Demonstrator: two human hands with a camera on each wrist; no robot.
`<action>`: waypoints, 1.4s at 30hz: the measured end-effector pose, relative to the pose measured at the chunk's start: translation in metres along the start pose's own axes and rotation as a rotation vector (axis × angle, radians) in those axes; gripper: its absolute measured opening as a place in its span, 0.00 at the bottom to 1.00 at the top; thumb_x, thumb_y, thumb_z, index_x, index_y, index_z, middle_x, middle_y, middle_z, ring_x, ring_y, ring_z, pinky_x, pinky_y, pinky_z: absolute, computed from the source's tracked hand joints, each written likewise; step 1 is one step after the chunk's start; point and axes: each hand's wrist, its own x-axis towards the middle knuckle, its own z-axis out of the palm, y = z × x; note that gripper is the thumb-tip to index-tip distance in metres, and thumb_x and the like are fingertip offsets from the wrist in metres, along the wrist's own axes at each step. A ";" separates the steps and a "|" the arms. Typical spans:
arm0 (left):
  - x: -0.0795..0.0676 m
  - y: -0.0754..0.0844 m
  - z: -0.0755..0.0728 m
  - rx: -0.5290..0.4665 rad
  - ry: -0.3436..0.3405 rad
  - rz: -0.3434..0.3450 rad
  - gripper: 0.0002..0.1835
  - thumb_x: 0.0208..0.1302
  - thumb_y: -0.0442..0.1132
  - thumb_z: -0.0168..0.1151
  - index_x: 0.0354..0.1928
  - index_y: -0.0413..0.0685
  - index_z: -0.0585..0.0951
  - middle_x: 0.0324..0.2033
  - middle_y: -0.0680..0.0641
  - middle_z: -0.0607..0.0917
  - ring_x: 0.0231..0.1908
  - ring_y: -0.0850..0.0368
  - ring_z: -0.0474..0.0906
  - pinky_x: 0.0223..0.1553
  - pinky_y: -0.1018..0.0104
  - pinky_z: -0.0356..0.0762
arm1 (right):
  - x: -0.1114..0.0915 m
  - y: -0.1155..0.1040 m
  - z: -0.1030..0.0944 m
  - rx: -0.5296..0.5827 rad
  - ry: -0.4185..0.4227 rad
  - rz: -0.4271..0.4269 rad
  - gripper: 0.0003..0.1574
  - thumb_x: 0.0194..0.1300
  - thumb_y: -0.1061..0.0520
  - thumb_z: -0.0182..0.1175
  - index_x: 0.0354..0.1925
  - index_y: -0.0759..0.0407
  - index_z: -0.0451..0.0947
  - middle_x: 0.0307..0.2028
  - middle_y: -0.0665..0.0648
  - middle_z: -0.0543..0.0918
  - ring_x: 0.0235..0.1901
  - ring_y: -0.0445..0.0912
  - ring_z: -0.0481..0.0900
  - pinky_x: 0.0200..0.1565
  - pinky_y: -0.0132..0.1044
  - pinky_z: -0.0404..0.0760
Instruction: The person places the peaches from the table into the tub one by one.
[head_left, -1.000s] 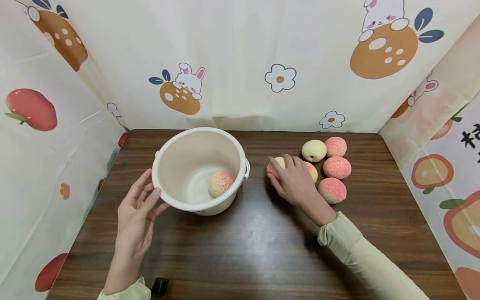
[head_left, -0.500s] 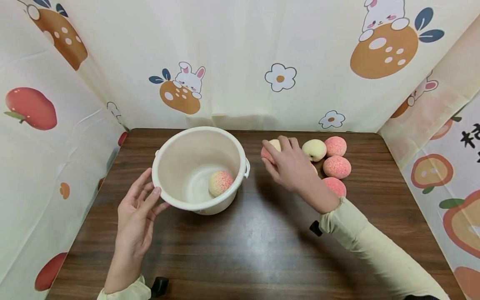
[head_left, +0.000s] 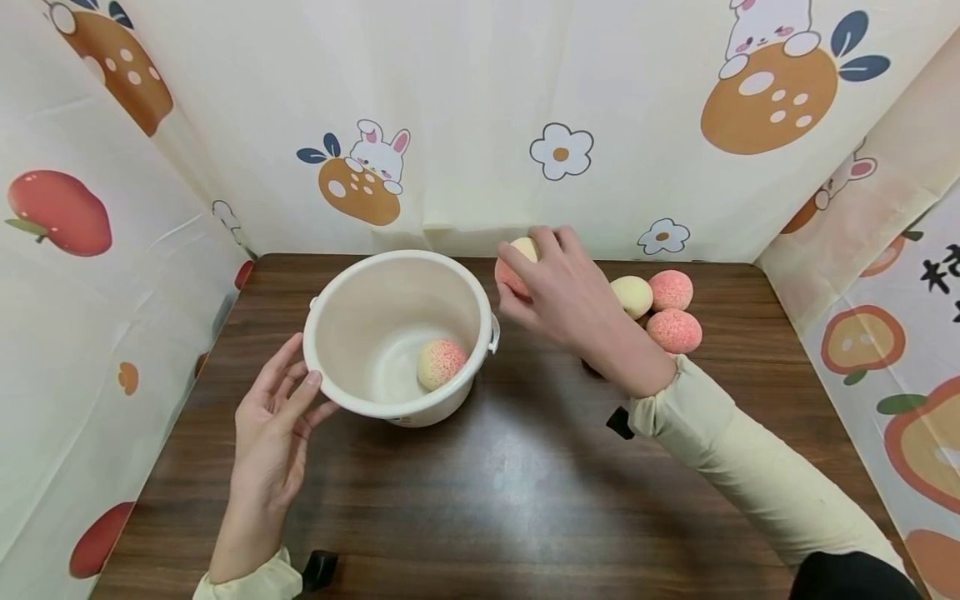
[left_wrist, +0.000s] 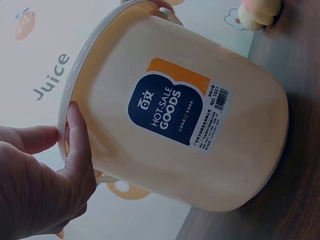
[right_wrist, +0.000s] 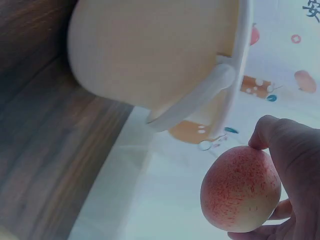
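Note:
A white plastic bucket (head_left: 337,398) stands on the table, its label (left_wrist: 167,107) showing in the left wrist view. My left hand (head_left: 272,442) pinches the bucket's rim at its left side, thumb and fingers on either side of the edge. Inside, a yellow and pink peach (head_left: 441,364) lies on the bottom. With thumb and fingertips my right hand (head_left: 566,292) grips another pink and cream peach (right_wrist: 241,190), lifted above the table to the right of the bucket. In the right wrist view this peach is near the bucket's handle (right_wrist: 192,100).
At the right of the brown wooden table (head_left: 517,500) lie several more peaches, including a pale yellow one (head_left: 632,296) and a pink one (head_left: 674,332); my right forearm hides part of the group. A printed curtain (head_left: 480,125) borders the table behind and at the sides.
My right hand has lifted the peach off the table and carried it up and left toward the bucket. The left hand and the bucket have stayed in place.

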 end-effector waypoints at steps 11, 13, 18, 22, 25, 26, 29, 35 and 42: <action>0.001 0.000 0.000 0.000 -0.006 0.005 0.31 0.74 0.25 0.58 0.77 0.43 0.67 0.51 0.46 0.82 0.48 0.59 0.88 0.40 0.66 0.91 | 0.038 -0.021 -0.011 -0.052 0.099 -0.148 0.07 0.64 0.54 0.51 0.37 0.55 0.74 0.31 0.63 0.76 0.34 0.61 0.72 0.39 0.49 0.75; 0.000 0.000 0.000 -0.001 -0.005 0.005 0.31 0.74 0.24 0.58 0.77 0.43 0.67 0.51 0.46 0.82 0.48 0.59 0.88 0.40 0.66 0.91 | 0.043 -0.025 -0.013 -0.061 0.106 -0.162 0.08 0.64 0.54 0.51 0.37 0.54 0.74 0.31 0.63 0.77 0.34 0.61 0.73 0.38 0.49 0.76; 0.001 0.000 0.000 -0.001 -0.005 0.006 0.31 0.74 0.24 0.58 0.77 0.43 0.67 0.51 0.45 0.82 0.47 0.59 0.88 0.40 0.66 0.91 | 0.055 -0.038 -0.017 -0.049 0.078 -0.156 0.10 0.64 0.53 0.50 0.39 0.53 0.76 0.34 0.63 0.77 0.36 0.61 0.73 0.35 0.47 0.76; 0.001 0.000 0.000 0.003 -0.006 0.005 0.31 0.74 0.24 0.58 0.77 0.43 0.67 0.51 0.46 0.82 0.48 0.59 0.88 0.41 0.66 0.91 | 0.064 -0.049 -0.019 -0.023 0.016 -0.133 0.10 0.64 0.52 0.49 0.40 0.51 0.76 0.36 0.61 0.76 0.38 0.59 0.72 0.34 0.45 0.76; 0.001 0.000 0.000 0.008 -0.006 0.004 0.31 0.74 0.25 0.58 0.77 0.43 0.67 0.51 0.46 0.82 0.48 0.59 0.88 0.41 0.66 0.91 | 0.071 -0.056 -0.018 -0.015 -0.016 -0.145 0.11 0.64 0.52 0.50 0.40 0.51 0.76 0.37 0.60 0.75 0.39 0.59 0.72 0.36 0.44 0.76; 0.001 0.000 -0.001 0.009 -0.005 0.004 0.31 0.74 0.25 0.58 0.77 0.43 0.67 0.52 0.46 0.82 0.48 0.59 0.88 0.41 0.66 0.91 | 0.073 -0.058 -0.017 -0.011 -0.023 -0.154 0.11 0.64 0.52 0.50 0.40 0.51 0.76 0.36 0.60 0.75 0.39 0.58 0.72 0.37 0.44 0.76; 0.001 0.000 -0.001 0.013 -0.005 0.002 0.31 0.74 0.25 0.58 0.77 0.43 0.67 0.52 0.46 0.82 0.48 0.60 0.88 0.41 0.66 0.91 | 0.079 -0.065 -0.014 -0.007 -0.032 -0.184 0.11 0.63 0.52 0.50 0.40 0.52 0.77 0.35 0.59 0.75 0.38 0.58 0.71 0.38 0.43 0.74; 0.001 0.000 0.000 0.020 -0.001 -0.003 0.32 0.74 0.25 0.58 0.77 0.43 0.66 0.51 0.47 0.83 0.47 0.60 0.88 0.41 0.67 0.91 | 0.084 -0.077 -0.006 -0.004 -0.061 -0.214 0.10 0.64 0.51 0.51 0.39 0.51 0.76 0.33 0.57 0.75 0.36 0.55 0.72 0.35 0.41 0.74; 0.001 -0.001 0.000 0.009 0.008 -0.003 0.32 0.74 0.25 0.58 0.77 0.42 0.66 0.50 0.46 0.82 0.47 0.60 0.87 0.39 0.68 0.91 | 0.088 -0.086 0.009 0.002 -0.158 -0.225 0.10 0.65 0.50 0.51 0.40 0.50 0.77 0.36 0.55 0.75 0.37 0.53 0.71 0.33 0.39 0.74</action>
